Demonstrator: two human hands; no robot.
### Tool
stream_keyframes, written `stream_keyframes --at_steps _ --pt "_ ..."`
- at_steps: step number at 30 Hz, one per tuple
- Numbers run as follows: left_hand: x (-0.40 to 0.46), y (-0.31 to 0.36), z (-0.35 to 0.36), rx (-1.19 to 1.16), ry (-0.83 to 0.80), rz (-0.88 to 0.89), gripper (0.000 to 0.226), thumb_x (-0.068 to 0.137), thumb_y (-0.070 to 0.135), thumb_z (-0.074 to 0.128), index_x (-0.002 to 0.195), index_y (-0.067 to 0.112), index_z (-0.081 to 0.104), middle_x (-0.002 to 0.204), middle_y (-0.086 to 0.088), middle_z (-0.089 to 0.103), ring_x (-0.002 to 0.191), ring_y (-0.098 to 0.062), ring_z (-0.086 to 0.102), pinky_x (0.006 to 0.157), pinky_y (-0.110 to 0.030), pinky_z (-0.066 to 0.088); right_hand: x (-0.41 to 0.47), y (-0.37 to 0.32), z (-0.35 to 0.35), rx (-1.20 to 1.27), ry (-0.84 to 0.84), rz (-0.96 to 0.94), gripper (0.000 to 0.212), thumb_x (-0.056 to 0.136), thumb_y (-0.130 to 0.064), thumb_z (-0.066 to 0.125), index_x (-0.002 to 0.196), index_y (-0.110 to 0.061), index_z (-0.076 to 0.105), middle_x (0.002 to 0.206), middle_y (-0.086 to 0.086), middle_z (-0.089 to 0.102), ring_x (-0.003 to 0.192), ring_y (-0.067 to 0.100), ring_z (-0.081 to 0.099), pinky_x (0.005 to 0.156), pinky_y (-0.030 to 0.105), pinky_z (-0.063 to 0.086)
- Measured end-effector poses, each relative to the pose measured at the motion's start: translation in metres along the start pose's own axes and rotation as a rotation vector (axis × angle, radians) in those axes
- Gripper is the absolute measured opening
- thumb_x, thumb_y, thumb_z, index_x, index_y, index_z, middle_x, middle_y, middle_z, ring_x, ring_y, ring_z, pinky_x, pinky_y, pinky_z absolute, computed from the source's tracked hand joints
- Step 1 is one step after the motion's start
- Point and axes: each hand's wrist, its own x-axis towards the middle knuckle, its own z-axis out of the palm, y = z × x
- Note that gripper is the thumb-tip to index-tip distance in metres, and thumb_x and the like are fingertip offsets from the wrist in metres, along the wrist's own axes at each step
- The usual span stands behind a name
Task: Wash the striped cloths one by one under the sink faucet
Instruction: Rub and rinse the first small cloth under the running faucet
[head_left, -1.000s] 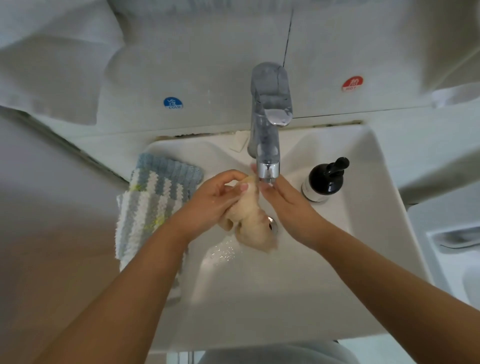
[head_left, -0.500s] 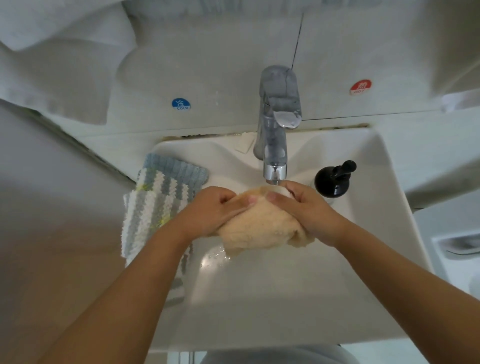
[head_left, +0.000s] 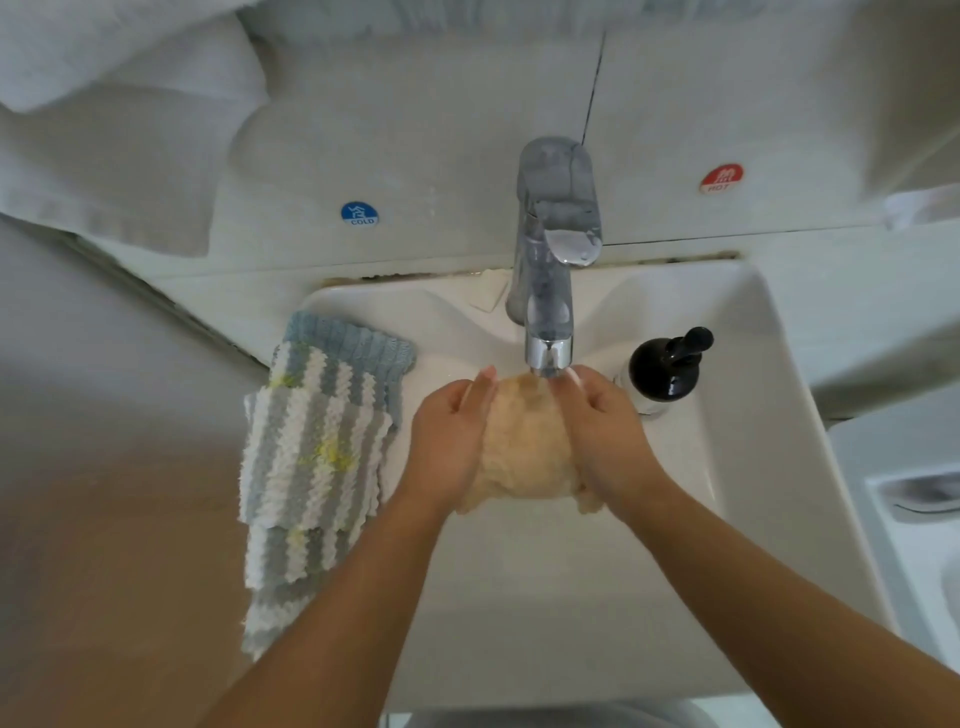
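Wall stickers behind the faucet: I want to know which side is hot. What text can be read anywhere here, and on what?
"COLD": blue round sticker on the wall, left of the faucet.
"HOT": red round sticker on the wall, right of the faucet; small and slightly blurred.
The symbol above each word is too small to read.
Black pump bottle: no readable label.

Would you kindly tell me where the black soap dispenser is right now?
In the head view, the black soap dispenser stands on the sink's right side, right of the faucet and just beyond the right hand.
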Motion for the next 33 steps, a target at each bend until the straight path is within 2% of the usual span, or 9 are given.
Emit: stream_keyframes --at_steps 3,5,8,12,16,21,25,29,33 --pt "-0.01 0.002 0.023 -0.004 0.028 -0.016 0.052 0.101 0.045 0.041 0.077 0.006 0.067 0.063 0.0 0.066 0.06 -0.01 0.064 0.055 -0.022 0.051 -0.003 -0.005 0.018 -0.037 0.012 -0.017 0.033 0.098 -0.037 0.05 0.082 -0.012 0.063 0.079 0.008 0.069 0.074 0.018 0.067 0.07 0.031 0.054" --pt "-0.01 0.005 0.029 -0.034 0.085 -0.005 0.051 0.104 0.041 0.037 0.071 0.015 0.066 0.057 0.002 0.064 0.054 -0.004 0.063 0.049 -0.015 0.046 -0.008 -0.006 0.025 -0.02 0.028 -0.042 0.036 0.098 -0.038 0.049 0.078 -0.012 0.062 0.072 0.009 0.068 0.068 0.018 0.068 0.063 0.029 0.056" --pt "-0.003 0.006 0.028 -0.085 0.133 -0.005 0.057 0.104 0.043 0.032 0.072 0.01 0.065 0.061 -0.001 0.064 0.059 -0.013 0.065 0.057 -0.021 0.047 -0.016 -0.004 0.027 -0.081 -0.042 -0.089 0.045 0.099 -0.042 0.044 0.071 -0.012 0.061 0.059 0.013 0.064 0.053 0.021 0.065 0.05 0.027 0.053" --pt "-0.015 0.006 0.039 -0.088 0.031 -0.055 0.043 0.103 0.04 0.04 0.087 0.013 0.069 0.07 0.001 0.068 0.061 -0.002 0.066 0.052 -0.014 0.049 -0.001 0.0 0.016 0.025 0.058 0.017 0.039 0.099 -0.037 0.048 0.071 -0.012 0.06 0.064 0.004 0.063 0.067 0.021 0.065 0.064 0.034 0.054" --pt "0.0 0.011 0.03 -0.074 0.123 0.014 0.049 0.104 0.039 0.036 0.069 0.013 0.057 0.066 -0.003 0.061 0.067 -0.017 0.062 0.07 -0.034 0.052 -0.018 0.0 0.022 -0.065 0.001 -0.128 0.04 0.1 -0.032 0.046 0.063 -0.019 0.055 0.054 -0.01 0.057 0.054 0.001 0.054 0.056 0.015 0.045" --pt "-0.015 0.007 0.042 -0.096 0.026 -0.008 0.046 0.104 0.041 0.039 0.075 0.013 0.061 0.062 -0.002 0.063 0.063 -0.02 0.067 0.058 -0.033 0.057 0.001 -0.012 0.015 0.027 0.072 -0.043 0.039 0.097 -0.032 0.053 0.061 -0.017 0.051 0.055 -0.003 0.055 0.057 0.014 0.055 0.057 0.03 0.046" --pt "0.004 0.012 0.031 -0.097 0.155 0.018 0.052 0.106 0.038 0.033 0.065 0.015 0.055 0.054 0.004 0.057 0.053 -0.009 0.059 0.054 -0.024 0.048 -0.024 -0.01 0.022 -0.035 -0.071 -0.14 0.047 0.102 -0.037 0.042 0.065 -0.012 0.055 0.044 0.009 0.056 0.042 0.028 0.058 0.042 0.029 0.047" --pt "-0.017 0.006 0.045 -0.142 0.055 -0.022 0.048 0.105 0.039 0.037 0.071 0.016 0.063 0.061 0.002 0.063 0.06 -0.011 0.065 0.059 -0.03 0.054 0.001 -0.011 0.015 0.015 0.083 -0.023 0.04 0.098 -0.034 0.052 0.062 -0.017 0.051 0.053 -0.003 0.055 0.052 0.012 0.056 0.054 0.026 0.045" --pt "0.001 0.01 0.035 -0.251 0.146 -0.083 0.049 0.105 0.036 0.038 0.065 0.012 0.055 0.057 -0.003 0.057 0.06 -0.019 0.059 0.068 -0.037 0.05 -0.022 -0.003 0.019 -0.093 -0.028 -0.135 0.045 0.1 -0.039 0.043 0.061 -0.018 0.051 0.048 -0.001 0.056 0.046 0.01 0.058 0.049 0.025 0.048"
